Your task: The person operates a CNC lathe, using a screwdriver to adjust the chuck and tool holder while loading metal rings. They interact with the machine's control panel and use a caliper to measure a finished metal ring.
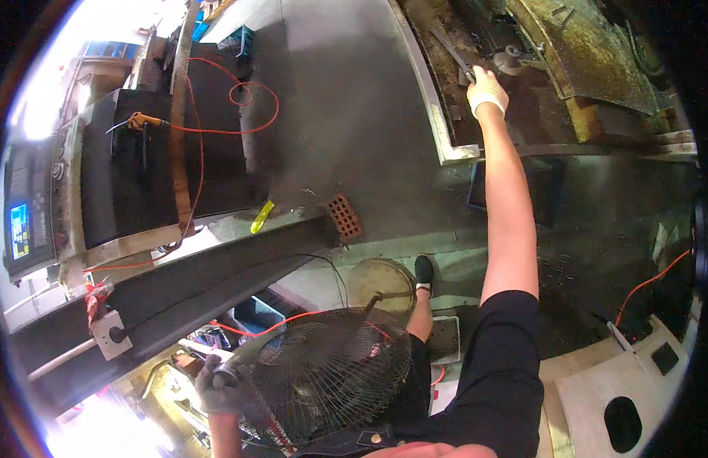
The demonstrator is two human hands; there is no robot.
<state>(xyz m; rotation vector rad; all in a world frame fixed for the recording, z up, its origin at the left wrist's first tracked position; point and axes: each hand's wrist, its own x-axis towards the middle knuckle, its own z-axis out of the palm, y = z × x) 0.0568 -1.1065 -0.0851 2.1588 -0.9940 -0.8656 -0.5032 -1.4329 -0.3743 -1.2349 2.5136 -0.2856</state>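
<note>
My right arm reaches far forward to the upper right. My right hand, in a pale glove, is closed around the near end of a long thin metal tool; its exact kind is not clear. The tool points away over a dirty metal bed, with a round grey metal part just right of the hand. Low on the left, my left hand wears a dark grey glove and is closed about a dark, round-ended thing beside the fan's cage. What that thing is, I cannot make out.
A large black fan stands close in front of me. Beyond it are a round lid-like disc, a perforated red brick and a yellow-green tool. An orange cable loops near a machine's control panel on the left.
</note>
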